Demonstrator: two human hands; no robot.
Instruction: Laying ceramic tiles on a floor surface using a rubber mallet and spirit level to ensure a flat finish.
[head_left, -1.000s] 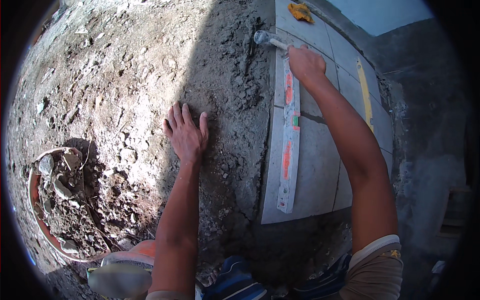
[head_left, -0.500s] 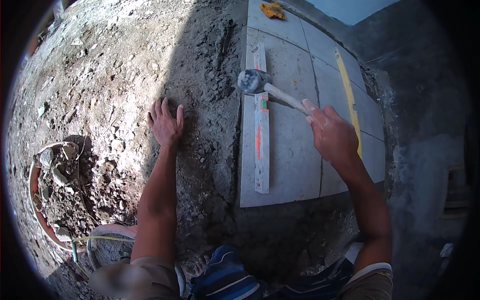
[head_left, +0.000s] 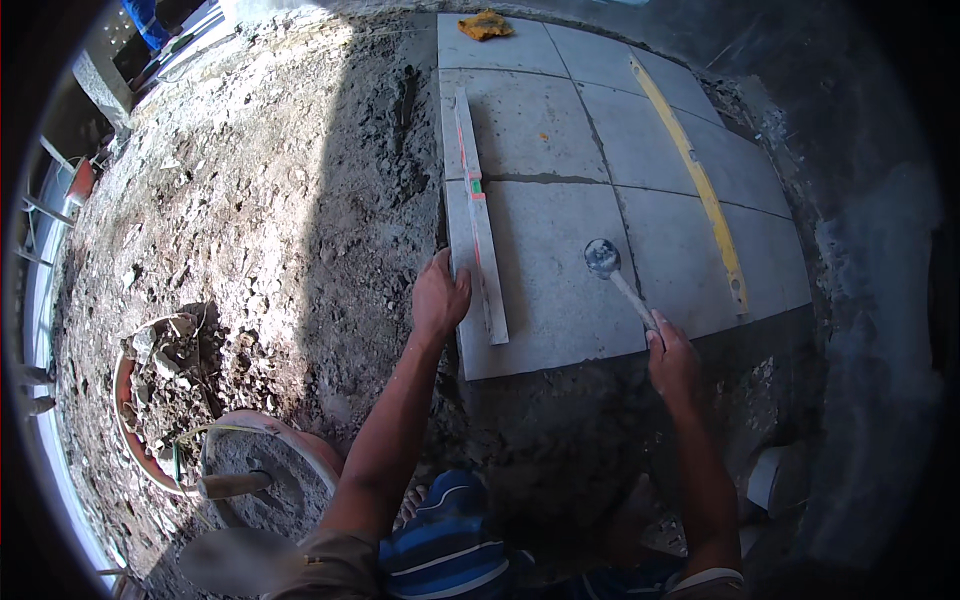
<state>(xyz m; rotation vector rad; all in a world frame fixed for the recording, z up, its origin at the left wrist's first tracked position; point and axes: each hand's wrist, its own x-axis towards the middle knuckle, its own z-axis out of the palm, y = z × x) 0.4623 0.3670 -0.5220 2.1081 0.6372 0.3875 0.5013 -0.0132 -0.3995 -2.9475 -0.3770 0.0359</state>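
My right hand (head_left: pixel 675 362) is closed round the pale handle of a mallet (head_left: pixel 603 258). Its dark, dusty head is over the near grey floor tile (head_left: pixel 555 300); whether it touches the tile I cannot tell. My left hand (head_left: pixel 441 297) is at the tile's left edge, thumb apart from the fingers, with nothing visible held. Just right of that hand, a silver spirit level (head_left: pixel 484 240) with red marks and a green vial lies lengthwise over the tiles. A yellow spirit level (head_left: pixel 712 200) lies farther right.
An orange-yellow sponge or rag (head_left: pixel 486 25) sits on the far tile. At lower left are a basin of rubble (head_left: pixel 126 400) and a bucket (head_left: pixel 300 445) with a wooden-handled tool (head_left: pixel 235 484). Rough soil (head_left: pixel 230 200) spreads left; a dark wall (head_left: pixel 880 300) stands right.
My left hand has left the soil and moved right to the tile's edge. The mallet has swung from above the silver level to over the near tile. The view has shifted.
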